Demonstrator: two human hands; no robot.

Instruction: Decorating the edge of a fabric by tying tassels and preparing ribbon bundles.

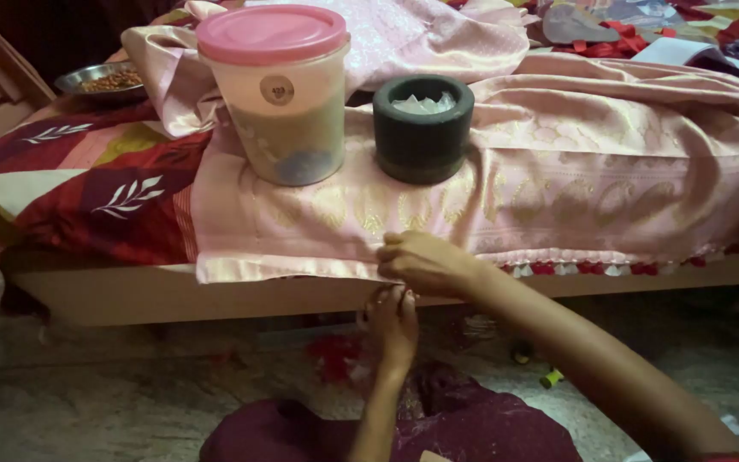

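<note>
head view: both hands [408, 287] pinched shut on glossy pink brocade cloth [609, 171] hem.

A home bedroom: a low bed [130, 291] under a patterned bedsheet [87, 188], stone floor [87, 393].

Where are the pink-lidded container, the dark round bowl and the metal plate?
pink-lidded container [277, 111], head view, on its clear side wall
dark round bowl [422, 137], head view, on its outer wall
metal plate [74, 81], head view, on its rim
</note>
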